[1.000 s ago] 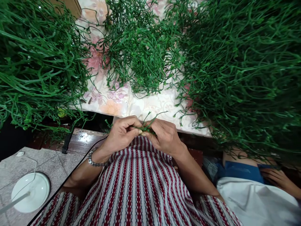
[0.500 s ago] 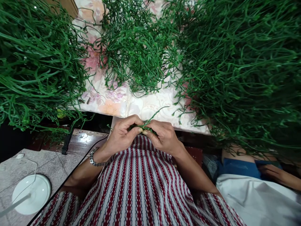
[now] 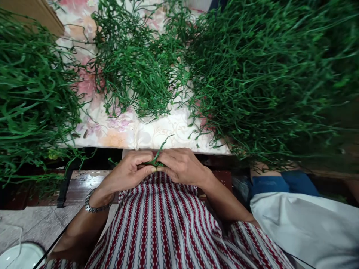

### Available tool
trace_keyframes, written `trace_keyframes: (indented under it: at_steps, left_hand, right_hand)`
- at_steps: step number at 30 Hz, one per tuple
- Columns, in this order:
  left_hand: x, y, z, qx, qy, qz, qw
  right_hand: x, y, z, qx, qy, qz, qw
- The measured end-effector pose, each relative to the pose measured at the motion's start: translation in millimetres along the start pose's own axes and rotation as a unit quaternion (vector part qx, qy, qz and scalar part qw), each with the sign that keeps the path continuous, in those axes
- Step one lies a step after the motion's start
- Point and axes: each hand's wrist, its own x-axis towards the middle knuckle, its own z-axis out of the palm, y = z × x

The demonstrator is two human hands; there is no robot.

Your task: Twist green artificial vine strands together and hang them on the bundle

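Close to my lap, at the table's near edge, my left hand and my right hand meet with thumb tips nearly touching. Both are closed on a thin green stem, which looks like part of an artificial plant. Its narrow tip sticks up between the hands; the rest is largely hidden by my fingers. Beyond them a loose heap of similar green stems lies on a floral tablecloth.
Larger heaps of green stems rise at the left and the right, hanging over the edge. A cardboard-brown box stands at the back left. A white round base is at lower left. A person in a light garment sits at right.
The view has shifted, so the table and heaps appear further left. Both hands still grip the stem; its tip now points up more steeply, and the right fingers reach further over it.
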Motion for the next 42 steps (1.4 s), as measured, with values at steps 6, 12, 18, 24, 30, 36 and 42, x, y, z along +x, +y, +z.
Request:
trace_keyframes:
  at_steps: [6,12,18,24,30,36,42]
  left_hand:
    - [-2,-4,5.5,0.000,0.022,0.037,0.999]
    - [-4,5,-0.4,0.035,-0.093,0.072,0.992]
    - [2,10,3.2,-0.167,-0.131,0.087,0.973]
    - [-3,1,12.5,-0.281,-0.094,0.051,0.954]
    - [-9,-3,13.9,-0.286,-0.105,0.000,0.953]
    - [-12,-5,16.7,-0.262,-0.108,-0.023,0.959]
    - [-13,-3,13.9,-0.273,-0.098,-0.031,0.956]
  right_hand:
    - [-1,2,2,0.005,-0.002,-0.017,1.000]
    - [-3,-1,4,0.139,-0.042,-0.047,0.988]
    - [2,-8,1,0.405,-0.005,-0.071,0.911]
    - [3,-8,15,0.536,0.013,-0.048,0.843]
    - [3,-5,24,0.599,-0.061,-0.033,0.798]
    - [1,-3,29,0.639,-0.114,-0.004,0.761]
    - [2,-4,25,0.646,-0.098,0.023,0.757]
